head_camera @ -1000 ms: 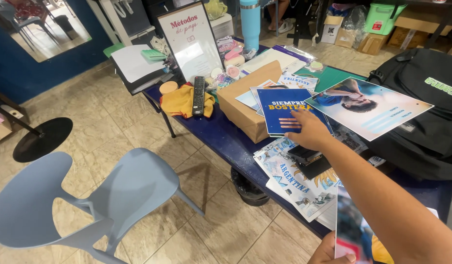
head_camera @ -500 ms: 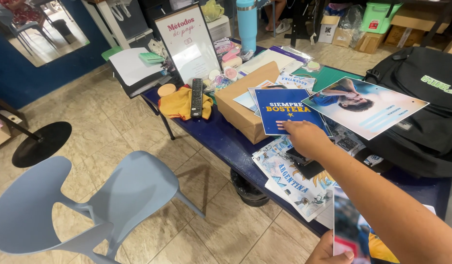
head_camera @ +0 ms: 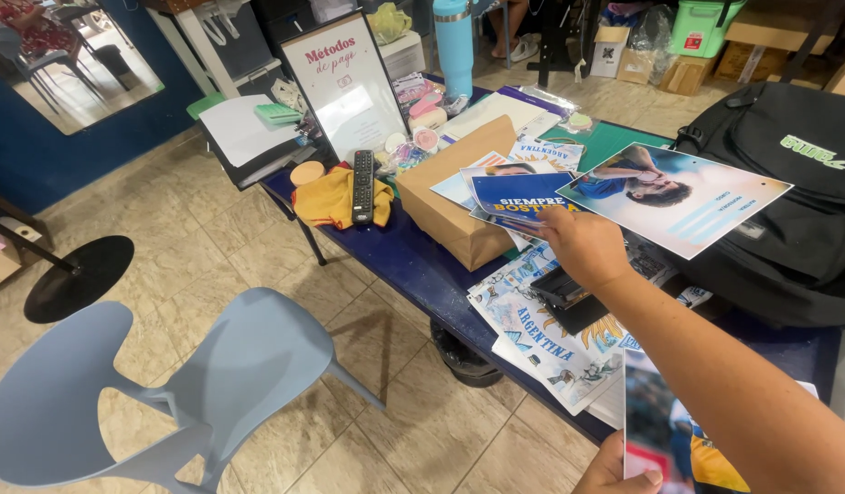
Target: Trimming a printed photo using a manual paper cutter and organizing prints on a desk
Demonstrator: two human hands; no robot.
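We see the right hand [head_camera: 582, 245] reaching out over the worktop [head_camera: 413, 265], its grip clamped on the near corner of a blue card [head_camera: 523, 197], which it holds lifted and tilted above a fan of printed sheets. The blue card overlaps a large photo print [head_camera: 688, 197] on its right and lies partly over a brown paper bag [head_camera: 459, 210] on its left. Under the forearm we note a dark wallet [head_camera: 569, 297] resting on a light-blue poster [head_camera: 541, 338] that overhangs the worktop edge. The left hand [head_camera: 615, 467], at the bottom edge of the view, has its grip pinched on a second photo print [head_camera: 665, 430], thumb on the lower margin. A black backpack [head_camera: 788, 210] sits to the right; a remote control [head_camera: 362, 186] lies on a yellow cloth [head_camera: 326, 197] farther left
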